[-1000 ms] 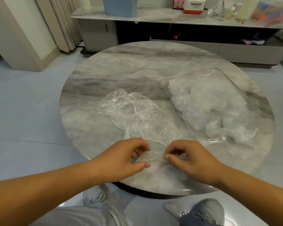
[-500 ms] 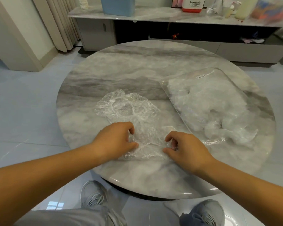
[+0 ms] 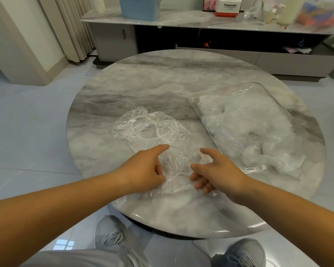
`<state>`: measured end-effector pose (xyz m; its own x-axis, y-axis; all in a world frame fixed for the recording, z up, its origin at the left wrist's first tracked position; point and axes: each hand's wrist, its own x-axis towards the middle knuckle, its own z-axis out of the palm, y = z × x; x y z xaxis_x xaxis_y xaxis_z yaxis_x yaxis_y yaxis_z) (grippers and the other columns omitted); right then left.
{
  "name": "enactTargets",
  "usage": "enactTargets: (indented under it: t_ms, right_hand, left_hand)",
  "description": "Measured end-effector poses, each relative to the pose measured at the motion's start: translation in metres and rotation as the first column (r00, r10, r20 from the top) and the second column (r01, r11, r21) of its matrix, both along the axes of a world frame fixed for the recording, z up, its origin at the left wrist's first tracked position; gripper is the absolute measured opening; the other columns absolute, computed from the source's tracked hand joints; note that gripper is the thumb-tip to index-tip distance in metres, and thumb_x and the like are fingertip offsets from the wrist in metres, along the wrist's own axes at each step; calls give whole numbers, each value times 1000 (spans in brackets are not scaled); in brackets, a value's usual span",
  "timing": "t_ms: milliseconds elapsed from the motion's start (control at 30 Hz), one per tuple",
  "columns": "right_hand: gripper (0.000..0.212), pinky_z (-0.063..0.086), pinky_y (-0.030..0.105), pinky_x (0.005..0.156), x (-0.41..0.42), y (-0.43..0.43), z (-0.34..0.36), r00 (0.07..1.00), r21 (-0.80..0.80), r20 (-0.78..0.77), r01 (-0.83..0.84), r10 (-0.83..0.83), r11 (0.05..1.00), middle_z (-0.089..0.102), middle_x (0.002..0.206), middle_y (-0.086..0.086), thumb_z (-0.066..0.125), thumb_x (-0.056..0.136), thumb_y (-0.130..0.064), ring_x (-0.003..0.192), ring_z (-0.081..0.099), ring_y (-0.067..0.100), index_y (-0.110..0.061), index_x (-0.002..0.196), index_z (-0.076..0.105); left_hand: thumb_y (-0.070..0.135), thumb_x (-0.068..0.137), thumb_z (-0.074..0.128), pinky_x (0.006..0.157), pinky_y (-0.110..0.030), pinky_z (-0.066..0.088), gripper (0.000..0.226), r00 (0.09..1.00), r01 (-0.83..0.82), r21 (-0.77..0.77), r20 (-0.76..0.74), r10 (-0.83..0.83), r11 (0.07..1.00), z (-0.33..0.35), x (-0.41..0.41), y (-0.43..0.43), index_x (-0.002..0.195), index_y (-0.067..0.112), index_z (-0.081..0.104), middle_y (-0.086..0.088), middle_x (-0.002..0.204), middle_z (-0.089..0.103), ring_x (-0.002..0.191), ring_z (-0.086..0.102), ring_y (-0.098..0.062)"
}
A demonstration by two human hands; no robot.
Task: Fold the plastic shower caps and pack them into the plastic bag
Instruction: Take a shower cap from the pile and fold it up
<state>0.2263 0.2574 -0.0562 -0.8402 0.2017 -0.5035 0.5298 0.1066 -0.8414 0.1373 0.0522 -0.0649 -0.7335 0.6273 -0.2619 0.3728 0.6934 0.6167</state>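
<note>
A clear, crinkled shower cap lies on the round marble table, its near part folded over toward the middle. My left hand rests on the near left of the cap, index finger stretched forward and the other fingers loosely curled. My right hand hovers at the cap's near right with fingers spread and relaxed, holding nothing. A clear plastic bag lies to the right, with several white bunched caps inside. Its open end points toward the table's near right edge.
A low marble-topped cabinet stands behind the table with a blue bin, a red and white box and bottles. Curtains hang at the far left. My grey shoes are below the table's near edge.
Both hands pinched the cap's near edge, carried it away from me over the cap, then loosened their fingers and let it go.
</note>
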Motion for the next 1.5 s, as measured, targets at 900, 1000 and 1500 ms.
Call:
enactTargets:
  t_ms: [900, 1000, 1500]
  right_hand:
    - [31, 33, 13, 57, 40, 19, 2, 702, 770, 9, -458, 712, 443, 48, 48, -18, 44, 99, -57, 59, 54, -3, -41, 90, 70]
    - [41, 37, 10, 58, 39, 8, 15, 713, 781, -147, -341, 685, 523, 49, 52, -22, 45, 97, -56, 58, 54, -5, -34, 125, 66]
    - [44, 47, 31, 92, 38, -2, -32, 457, 918, -18, -344, 889, 196, 50, 141, 0, 50, 97, -53, 113, 51, 18, -26, 132, 58]
  left_hand:
    - [65, 63, 84, 75, -25, 47, 66, 981, -187, -184, -84, 174, 965, 1, 0, 0, 106, 30, 50, 10, 108, 44, 91, 54, -9]
    - [71, 65, 79, 75, -28, 45, 68, 986, -140, -271, -132, 107, 952, 4, 5, 0, 108, 31, 45, 8, 110, 43, 94, 52, -13]
    - [31, 84, 81, 47, -27, 46, 36, 917, -227, -52, 326, 231, 973, 17, 3, -1, 75, 10, 53, -4, 61, 57, 50, 58, -16]
